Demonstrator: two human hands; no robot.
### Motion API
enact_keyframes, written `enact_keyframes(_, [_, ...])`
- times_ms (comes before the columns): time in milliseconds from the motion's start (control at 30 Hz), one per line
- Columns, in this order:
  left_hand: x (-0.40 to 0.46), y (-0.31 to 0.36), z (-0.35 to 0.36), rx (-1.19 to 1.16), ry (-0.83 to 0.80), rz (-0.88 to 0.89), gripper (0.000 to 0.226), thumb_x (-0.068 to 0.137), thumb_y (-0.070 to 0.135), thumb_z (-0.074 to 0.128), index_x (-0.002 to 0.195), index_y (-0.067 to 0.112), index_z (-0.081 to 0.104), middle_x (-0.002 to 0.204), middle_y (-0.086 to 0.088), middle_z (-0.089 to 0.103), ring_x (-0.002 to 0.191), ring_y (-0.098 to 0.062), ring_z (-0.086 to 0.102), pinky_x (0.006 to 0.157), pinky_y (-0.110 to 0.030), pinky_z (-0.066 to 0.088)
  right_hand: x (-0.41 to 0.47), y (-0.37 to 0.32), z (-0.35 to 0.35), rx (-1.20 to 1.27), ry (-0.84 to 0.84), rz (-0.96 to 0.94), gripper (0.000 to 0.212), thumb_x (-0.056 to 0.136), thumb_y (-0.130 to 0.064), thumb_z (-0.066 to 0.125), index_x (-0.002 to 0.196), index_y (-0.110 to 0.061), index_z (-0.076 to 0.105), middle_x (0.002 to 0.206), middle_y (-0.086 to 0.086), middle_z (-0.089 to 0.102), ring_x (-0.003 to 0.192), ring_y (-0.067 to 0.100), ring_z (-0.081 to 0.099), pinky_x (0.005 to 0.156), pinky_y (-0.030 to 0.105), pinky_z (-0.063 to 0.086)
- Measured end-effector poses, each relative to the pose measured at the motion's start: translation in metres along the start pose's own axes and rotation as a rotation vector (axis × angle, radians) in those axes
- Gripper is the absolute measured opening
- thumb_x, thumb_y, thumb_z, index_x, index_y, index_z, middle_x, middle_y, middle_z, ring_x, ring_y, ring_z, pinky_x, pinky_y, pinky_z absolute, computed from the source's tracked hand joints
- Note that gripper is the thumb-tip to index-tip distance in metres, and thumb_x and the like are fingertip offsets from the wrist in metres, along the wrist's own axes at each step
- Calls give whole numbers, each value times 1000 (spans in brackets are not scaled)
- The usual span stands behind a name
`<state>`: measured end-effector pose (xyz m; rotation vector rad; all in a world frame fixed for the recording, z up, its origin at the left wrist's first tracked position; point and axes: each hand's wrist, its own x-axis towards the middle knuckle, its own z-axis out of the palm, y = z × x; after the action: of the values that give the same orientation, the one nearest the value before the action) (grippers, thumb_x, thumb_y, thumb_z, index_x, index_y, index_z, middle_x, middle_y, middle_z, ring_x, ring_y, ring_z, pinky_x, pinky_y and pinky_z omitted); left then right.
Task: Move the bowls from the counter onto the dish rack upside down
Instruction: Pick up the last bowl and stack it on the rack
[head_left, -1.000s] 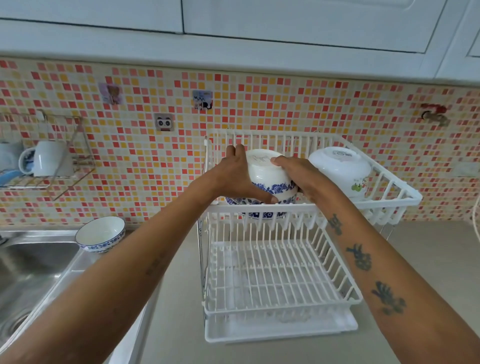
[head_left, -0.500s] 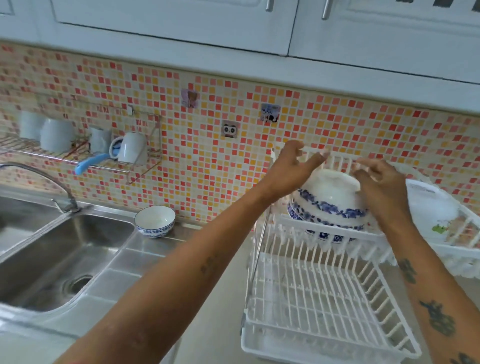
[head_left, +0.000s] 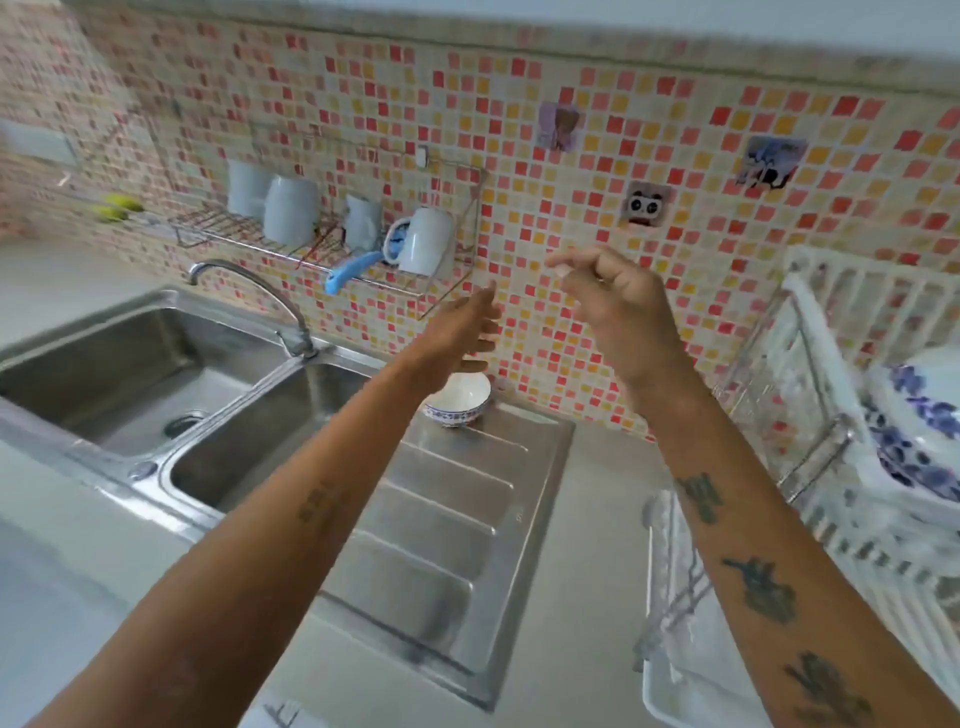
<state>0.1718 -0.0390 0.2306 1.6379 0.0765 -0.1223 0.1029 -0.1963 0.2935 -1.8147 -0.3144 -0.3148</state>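
Head view now takes in the steel sink's ribbed drainboard (head_left: 447, 525), where half a second ago it faced the white plastic dish rack (head_left: 810, 405). Both hands have let go of the blue-patterned bowl (head_left: 919, 441), left upside down on the rack's upper tier. Left hand (head_left: 457, 332) and right hand (head_left: 618, 301) reach, grip loose and empty, toward the last small glazed bowl (head_left: 460, 402), upright on the table by the mosaic wall.

Soft, even daylight is filling the scene, casting only faint shadows. Motion blur is smearing everything, worst at the dish rack (head_left: 831, 467). Wide-angle distortion is bending the edges; the steel sink (head_left: 130, 374) is showing mild glare.
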Motion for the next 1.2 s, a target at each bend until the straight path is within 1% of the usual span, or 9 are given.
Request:
enact_keyframes(67, [13,-23,-31,-23,43,-111,46,99,52,36,100,13,59,110,-9,60,106,-29,57,94,-43,47,17,27,32,29,-128,135,17,94,-22,56,104,-16,69,96,-18,63,78,-17,59,65,0,46])
enact_keyframes(167, [33,-61,-73,-56,67,-258,46,99,53,36,93,13,58,104,-9,58,100,-27,56,94,-43,47,44,82,70,109,-190,401,10,94,-23,55,90,-23,64,101,-6,62,91,5,58,81,23,48])
enact_keyframes(233, [46,-88,-95,-74,86,-334,46,98,54,36,88,14,56,96,-8,58,89,-24,57,84,-39,48,59,124,90,171,-164,563,7,92,-25,57,87,-25,63,97,0,58,81,13,54,74,30,46])
enact_keyframes(367, [73,-137,-125,-117,131,-464,43,97,53,42,87,14,55,92,-8,57,77,-22,56,72,-34,49,82,199,124,134,-137,828,42,93,-30,56,130,-12,53,113,6,54,95,21,53,80,34,45])
enact_keyframes(467, [102,-170,-137,-150,136,-552,49,94,56,46,108,10,53,97,-9,54,80,-23,56,74,-38,50,101,244,145,37,-187,971,60,90,-36,59,143,-14,40,135,11,49,114,28,51,88,40,45])
enact_keyframes(633, [149,-195,-129,-232,62,-613,66,93,52,50,141,8,39,121,-14,47,93,-28,55,83,-44,50,133,288,163,18,-159,1058,68,91,-39,59,149,-20,30,156,11,31,139,35,34,103,48,39])
enact_keyframes(833, [200,-206,-111,-293,39,-591,70,94,47,53,151,16,28,159,-10,25,139,-41,35,104,-58,42,147,341,193,105,-63,1131,82,77,-41,66,146,-22,27,149,5,39,131,28,45,87,49,42])
enact_keyframes(1033, [220,-224,-95,-338,44,-630,58,96,41,52,144,14,33,145,-17,40,110,-35,51,85,-53,47,150,346,201,168,43,1093,64,88,-4,44,145,-27,24,144,4,38,114,25,47,86,47,48])
enact_keyframes(1200, [221,-235,-79,-452,49,-563,45,99,13,43,142,22,29,145,-18,37,107,-43,55,71,-51,53,146,352,203,205,53,1082,60,88,-4,33,141,-32,27,142,2,43,115,26,53,81,44,48])
